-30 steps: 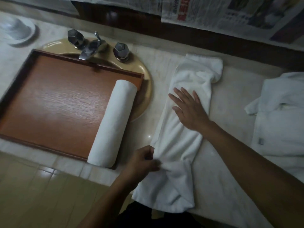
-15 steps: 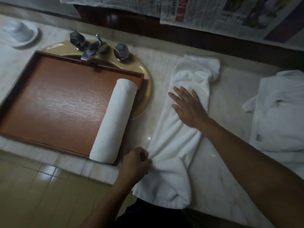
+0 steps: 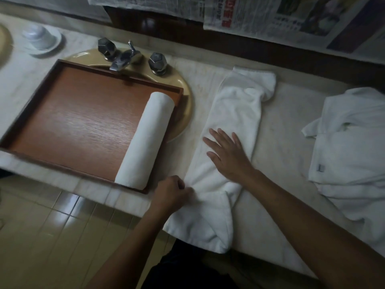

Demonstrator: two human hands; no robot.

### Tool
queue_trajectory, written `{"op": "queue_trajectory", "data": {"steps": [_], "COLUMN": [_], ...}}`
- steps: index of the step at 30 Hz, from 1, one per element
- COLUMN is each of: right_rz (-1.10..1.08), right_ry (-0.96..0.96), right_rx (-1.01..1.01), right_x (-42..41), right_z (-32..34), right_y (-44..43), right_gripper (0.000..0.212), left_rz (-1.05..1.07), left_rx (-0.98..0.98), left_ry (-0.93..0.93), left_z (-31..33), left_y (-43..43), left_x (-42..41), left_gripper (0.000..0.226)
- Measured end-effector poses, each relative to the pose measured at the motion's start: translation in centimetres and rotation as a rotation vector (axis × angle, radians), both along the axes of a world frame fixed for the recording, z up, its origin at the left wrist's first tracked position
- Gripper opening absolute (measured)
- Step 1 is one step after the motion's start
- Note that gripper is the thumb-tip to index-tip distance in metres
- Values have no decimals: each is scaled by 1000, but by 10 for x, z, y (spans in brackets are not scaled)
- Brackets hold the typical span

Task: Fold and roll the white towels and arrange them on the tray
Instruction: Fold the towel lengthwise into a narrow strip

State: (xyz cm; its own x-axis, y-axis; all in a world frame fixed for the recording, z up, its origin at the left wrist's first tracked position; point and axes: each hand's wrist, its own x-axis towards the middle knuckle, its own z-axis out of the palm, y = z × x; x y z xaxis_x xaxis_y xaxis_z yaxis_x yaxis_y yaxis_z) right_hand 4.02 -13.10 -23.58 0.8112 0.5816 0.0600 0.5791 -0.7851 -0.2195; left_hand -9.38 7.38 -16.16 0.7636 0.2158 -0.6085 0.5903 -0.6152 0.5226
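While the right hand [image 3: 227, 155] lies flat on the middle of the towel [image 3: 235, 113] with its fingers straight and spread, the left hand [image 3: 171, 191] is curled and pinches that towel's left edge, just off the tray's near right corner. The tray [image 3: 62, 126] is brown wood with a low rim and sits on the pale bench [image 3: 283, 147], its far side over a tan sink [image 3: 185, 105]. 1 roll [image 3: 145, 140] of white towel, wound tight, lies inside the tray along its right rim, reaching from the near rim almost to the far right corner. The towel under the hands is folded into a narrow strip right of the tray and apart from it. Its bunched far end lies level with the tray's far rim, and its rumpled near end hangs over the bench edge. Just behind the tray's far rim stand a tap [image 3: 123, 59] and 2 dark faceted knobs [image 3: 157, 63]. Beyond the tray's far left corner sits a white dish [image 3: 44, 47]. Well right of the tray, past the towel, a heap of white cloth [image 3: 350, 155] lies on the bench. Newspaper [image 3: 270, 15] hangs on the wall behind the tray, and tiled floor [image 3: 52, 236] shows below the bench edge on the tray's near side.
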Motion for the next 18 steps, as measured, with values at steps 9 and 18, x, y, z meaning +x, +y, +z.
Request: {"op": "queue_trajectory", "data": {"steps": [9,18], "right_rz": [16,16], "right_ry": [1,33], "right_rx": [-86,-79], "right_x": [2,1], "right_z": [4,5], "right_y": [-4,-2], "right_gripper": [54,54], "left_rz": [163,249], "left_rx": [-333,-39], "left_ry": [-6,-183], "left_z": [16,3], "left_y": [-7,-5], "left_x": [-34,-66], "left_gripper": [13,16]}}
